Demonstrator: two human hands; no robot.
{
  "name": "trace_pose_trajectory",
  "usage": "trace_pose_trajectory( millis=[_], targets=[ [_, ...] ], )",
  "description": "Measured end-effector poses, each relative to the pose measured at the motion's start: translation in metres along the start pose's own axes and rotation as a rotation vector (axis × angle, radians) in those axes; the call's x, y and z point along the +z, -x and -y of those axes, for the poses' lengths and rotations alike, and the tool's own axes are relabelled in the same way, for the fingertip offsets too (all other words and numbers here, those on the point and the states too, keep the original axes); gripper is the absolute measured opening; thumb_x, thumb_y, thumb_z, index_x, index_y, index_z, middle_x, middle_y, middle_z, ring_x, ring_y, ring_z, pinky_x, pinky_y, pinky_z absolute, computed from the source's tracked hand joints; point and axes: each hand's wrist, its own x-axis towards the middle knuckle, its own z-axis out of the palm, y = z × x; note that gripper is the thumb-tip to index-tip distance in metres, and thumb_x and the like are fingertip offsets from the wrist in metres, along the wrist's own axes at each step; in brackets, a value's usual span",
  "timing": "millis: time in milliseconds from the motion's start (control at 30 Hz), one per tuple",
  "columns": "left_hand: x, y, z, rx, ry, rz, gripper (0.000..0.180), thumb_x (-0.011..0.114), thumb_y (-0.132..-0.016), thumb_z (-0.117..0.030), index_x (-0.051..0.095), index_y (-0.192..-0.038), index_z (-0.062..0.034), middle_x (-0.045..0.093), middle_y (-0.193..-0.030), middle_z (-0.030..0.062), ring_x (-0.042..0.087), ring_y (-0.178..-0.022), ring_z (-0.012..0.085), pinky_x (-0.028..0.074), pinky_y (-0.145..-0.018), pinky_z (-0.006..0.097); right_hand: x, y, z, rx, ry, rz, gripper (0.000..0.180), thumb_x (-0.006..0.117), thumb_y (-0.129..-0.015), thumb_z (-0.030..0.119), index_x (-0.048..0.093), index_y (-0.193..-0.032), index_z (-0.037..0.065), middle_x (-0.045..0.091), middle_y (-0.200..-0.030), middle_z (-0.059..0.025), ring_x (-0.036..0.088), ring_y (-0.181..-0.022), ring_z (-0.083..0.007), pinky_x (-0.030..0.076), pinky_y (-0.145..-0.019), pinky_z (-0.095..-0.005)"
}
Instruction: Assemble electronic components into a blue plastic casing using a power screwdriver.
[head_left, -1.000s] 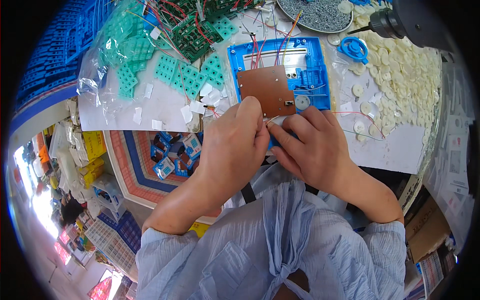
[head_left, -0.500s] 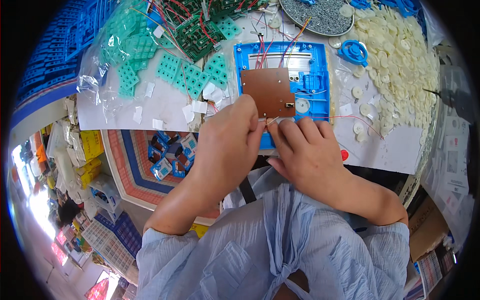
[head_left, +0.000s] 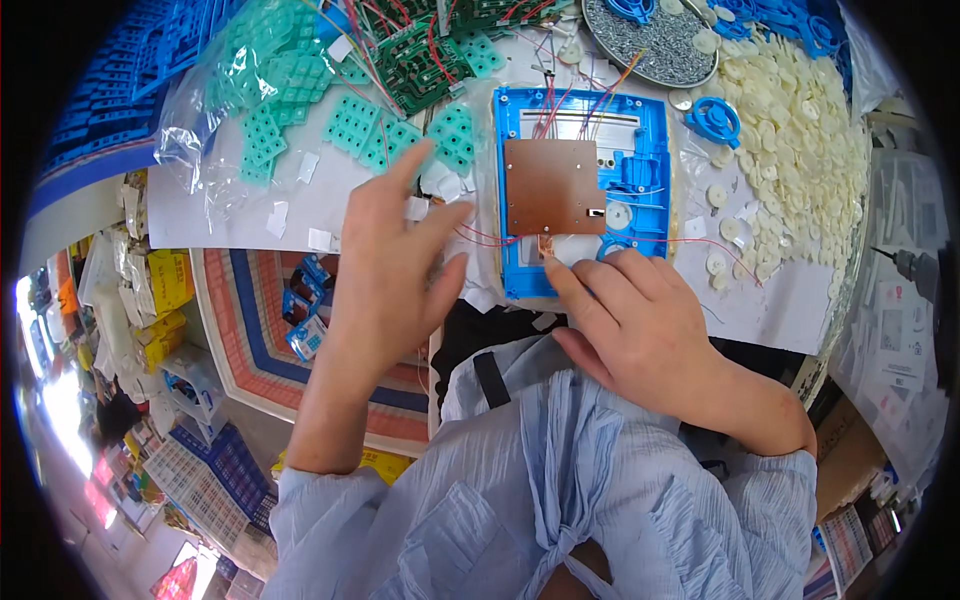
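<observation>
A white-topped desk [head_left: 330, 205] carried the work. On it lay a blue rectangular plastic housing [head_left: 650, 150] with a brown square circuit board [head_left: 550, 185] set inside and thin red wires trailing out. The left hand [head_left: 390, 270] hovered open beside it, fingers spread, holding nothing. The right hand [head_left: 630, 320] pressed its fingertips on the housing's near edge. Teal rubber keypads [head_left: 360, 130] lay to the left, cream plastic discs [head_left: 800, 130] to the right, and a round tray of grey screws [head_left: 655, 45] behind. Below the desk edge, a striped mat [head_left: 240, 330] covered the floor.
</observation>
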Motion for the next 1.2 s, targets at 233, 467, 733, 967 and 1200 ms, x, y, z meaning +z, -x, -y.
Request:
trace_pose_trajectory(
  millis=[233,467,733,967,1200],
  targets=[
    [0.003,-0.013,0.014,0.084,0.129,-0.053,0.016,0.078,-0.076,-0.009,0.068,-0.088,-0.0051,0.064,-0.129,0.0157,0.058,-0.116,0.0378,0.044,-0.097,0.049,0.002,-0.011,-0.001,0.047,0.076,0.004,0.06,0.078,-0.079,0.025,0.062,-0.131,-0.001,0.061,-0.103,-0.0064,0.059,-0.094,-0.0225,0.053,-0.073,-0.0344],
    [0.008,-0.015,0.014,0.099,0.199,-0.108,0.015,0.078,-0.078,-0.009,0.067,-0.087,-0.0045,0.065,-0.126,0.0168,0.061,-0.11,0.0372,0.045,-0.094,0.048,0.004,-0.017,-0.001,0.021,0.138,0.034,0.06,0.077,-0.081,0.027,0.062,-0.133,0.0,0.06,-0.104,-0.005,0.059,-0.095,-0.0208,0.053,-0.07,-0.0322],
    [-0.011,-0.019,0.012,-0.085,0.669,0.113,0.007,0.071,-0.084,0.004,0.065,-0.086,-0.0005,0.065,-0.123,0.0175,0.063,-0.087,0.0143,0.05,-0.073,0.027,0.01,-0.018,0.001,-0.049,0.327,0.126,0.068,0.075,-0.079,0.028,0.058,-0.14,0.004,0.057,-0.105,-0.0027,0.056,-0.095,-0.0187,0.05,-0.069,-0.0303],
    [-0.003,-0.046,-0.003,-0.442,1.275,0.335,0.012,0.061,-0.1,-0.01,0.064,-0.092,-0.0008,0.073,-0.103,0.0122,0.068,-0.078,0.0114,0.054,-0.07,0.025,0.002,-0.02,-0.007,-0.13,0.4,0.199,0.058,0.064,-0.086,0.017,0.057,-0.141,0.003,0.057,-0.1,-0.0012,0.056,-0.095,-0.0171,0.049,-0.067,-0.0274],
    [0.016,-0.051,-0.012,-0.387,1.366,0.177,0.015,0.058,-0.104,-0.012,0.062,-0.093,-0.0015,0.074,-0.099,0.0131,0.068,-0.076,0.0117,0.057,-0.072,0.028,-0.009,-0.019,-0.024,-0.192,0.134,0.187,0.059,0.068,-0.084,0.019,0.058,-0.139,0.001,0.06,-0.102,-0.0046,0.058,-0.099,-0.0215,0.055,-0.075,-0.0331]
  ],
)
